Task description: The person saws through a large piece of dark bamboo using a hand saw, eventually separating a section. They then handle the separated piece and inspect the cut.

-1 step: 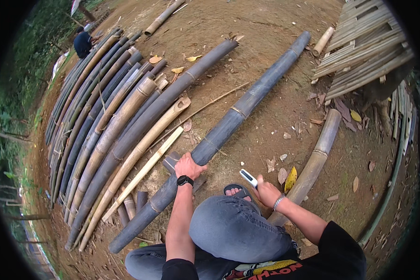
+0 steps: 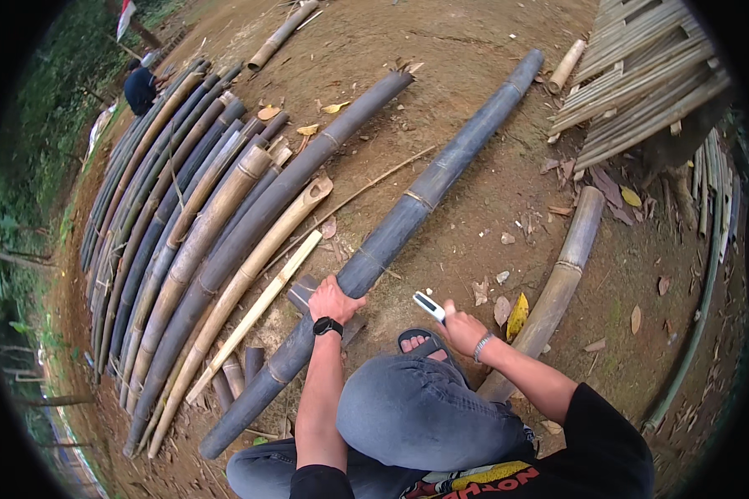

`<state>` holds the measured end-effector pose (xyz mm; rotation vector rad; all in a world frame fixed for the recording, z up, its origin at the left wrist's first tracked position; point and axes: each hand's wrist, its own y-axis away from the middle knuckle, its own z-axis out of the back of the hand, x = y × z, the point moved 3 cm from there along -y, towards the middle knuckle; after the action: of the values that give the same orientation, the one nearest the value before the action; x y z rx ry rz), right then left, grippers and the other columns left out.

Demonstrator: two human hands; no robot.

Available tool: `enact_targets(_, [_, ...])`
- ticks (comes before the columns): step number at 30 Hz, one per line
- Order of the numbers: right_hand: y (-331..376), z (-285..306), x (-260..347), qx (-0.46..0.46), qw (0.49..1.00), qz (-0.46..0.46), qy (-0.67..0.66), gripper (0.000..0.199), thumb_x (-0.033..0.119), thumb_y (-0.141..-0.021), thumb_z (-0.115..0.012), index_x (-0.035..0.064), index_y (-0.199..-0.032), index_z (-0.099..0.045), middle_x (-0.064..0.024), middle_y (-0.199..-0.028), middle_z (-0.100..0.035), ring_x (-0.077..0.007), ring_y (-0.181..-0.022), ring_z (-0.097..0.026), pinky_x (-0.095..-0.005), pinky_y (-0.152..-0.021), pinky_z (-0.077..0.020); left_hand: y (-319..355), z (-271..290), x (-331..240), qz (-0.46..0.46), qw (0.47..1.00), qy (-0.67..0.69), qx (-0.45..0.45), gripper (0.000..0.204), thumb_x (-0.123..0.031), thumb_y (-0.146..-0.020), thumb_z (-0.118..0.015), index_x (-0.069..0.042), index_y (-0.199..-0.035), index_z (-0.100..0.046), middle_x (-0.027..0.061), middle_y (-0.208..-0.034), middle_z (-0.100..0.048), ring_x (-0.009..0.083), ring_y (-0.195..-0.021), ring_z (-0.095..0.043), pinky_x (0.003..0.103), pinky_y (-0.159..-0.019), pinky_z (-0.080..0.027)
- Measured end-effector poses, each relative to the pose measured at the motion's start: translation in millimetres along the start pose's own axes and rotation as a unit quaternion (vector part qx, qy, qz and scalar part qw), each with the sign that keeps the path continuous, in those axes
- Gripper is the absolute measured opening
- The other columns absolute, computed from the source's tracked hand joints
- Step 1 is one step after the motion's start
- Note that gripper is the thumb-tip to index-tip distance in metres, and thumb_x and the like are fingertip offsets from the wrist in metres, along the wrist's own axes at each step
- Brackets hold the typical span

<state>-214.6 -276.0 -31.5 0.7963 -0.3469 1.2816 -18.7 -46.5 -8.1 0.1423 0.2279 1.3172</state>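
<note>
On brown leaf-strewn ground [image 2: 474, 212], 1 long blue-black bamboo pole [image 2: 393, 235] beside stacked bamboo poles [image 2: 212, 214] is gripped by the left hand [image 2: 336, 302], fingers wrapped, while a slim white-and-black tool [image 2: 428, 305], enclosed by curled fingers of the right hand [image 2: 464, 330], has been shifted left, narrowing gap to pole.

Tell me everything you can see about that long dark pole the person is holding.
The dark pole looks like bamboo: thick, round, blue-black to grey, with paler ring joints. It lies slanting across the picture, from lower left to upper right, and looks unsplit. The person's left grip clasps it from above, nearer its lower end. A short dark piece shows on either side, apparently passing beneath.
</note>
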Motion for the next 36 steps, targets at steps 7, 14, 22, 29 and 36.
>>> enact_targets(7, [61, 30, 10, 0.053, 0.998, -0.017, -0.010, 0.035, 0.023, -0.098, -0.053, -0.0064, -0.113, -0.040, -0.0264, -0.071, -0.066, -0.0464, -0.070, -0.067, -0.0522, -0.060, -0.0537, 6, 9, 5, 0.039, 0.999, -0.031, -0.010, 0.076, -0.053, -0.058, -0.080, -0.002, -0.111, -0.060, 0.0181, -0.110, -0.068, 0.0326, -0.100, -0.068, 0.041, -0.087, -0.055])
enact_targets(14, [46, 11, -14, 0.065, 0.997, -0.013, -0.024, 0.041, 0.027, -0.097, -0.055, -0.0052, -0.116, -0.040, -0.0288, -0.075, -0.066, -0.0432, -0.073, -0.069, -0.0514, -0.062, -0.0557, 6, 6, -6, 0.056, 0.996, -0.044, 0.051, 0.078, -0.053, -0.057, -0.079, -0.004, -0.115, -0.061, 0.0183, -0.111, -0.069, 0.0331, -0.100, -0.068, 0.041, -0.088, -0.054])
enact_targets(22, [19, 4, -2, 0.017, 0.997, 0.042, -0.055, 0.026, 0.016, -0.093, -0.053, -0.0046, -0.104, -0.043, -0.0242, -0.073, -0.067, -0.0389, -0.071, -0.070, -0.0468, -0.060, -0.0557, 4, 0, -14, 0.026, 0.999, -0.039, 0.012, 0.078, -0.055, -0.055, -0.080, -0.001, -0.109, -0.064, 0.0223, -0.102, -0.071, 0.0372, -0.094, -0.069, 0.045, -0.084, -0.055])
enact_targets(29, [0, 3, -10, 0.010, 0.998, 0.052, -0.042, 0.031, 0.015, -0.092, -0.052, -0.0070, -0.111, -0.042, -0.0238, -0.074, -0.068, -0.0403, -0.073, -0.070, -0.0474, -0.060, -0.0560, 3, 2, -23, 0.024, 0.998, -0.060, 0.001, 0.078, -0.056, -0.055, -0.080, -0.001, -0.109, -0.063, 0.0221, -0.102, -0.071, 0.0373, -0.094, -0.069, 0.045, -0.083, -0.055])
enact_targets(36, [64, 47, -3, 0.065, 0.996, -0.031, -0.045, 0.029, 0.015, -0.092, -0.054, -0.0058, -0.109, -0.043, -0.0262, -0.076, -0.067, -0.0416, -0.075, -0.070, -0.0477, -0.063, -0.0564, 1, 7, -23, 0.038, 0.997, -0.062, -0.011, 0.078, -0.055, -0.056, -0.079, -0.001, -0.109, -0.063, 0.0208, -0.104, -0.071, 0.0372, -0.096, -0.069, 0.045, -0.083, -0.054])
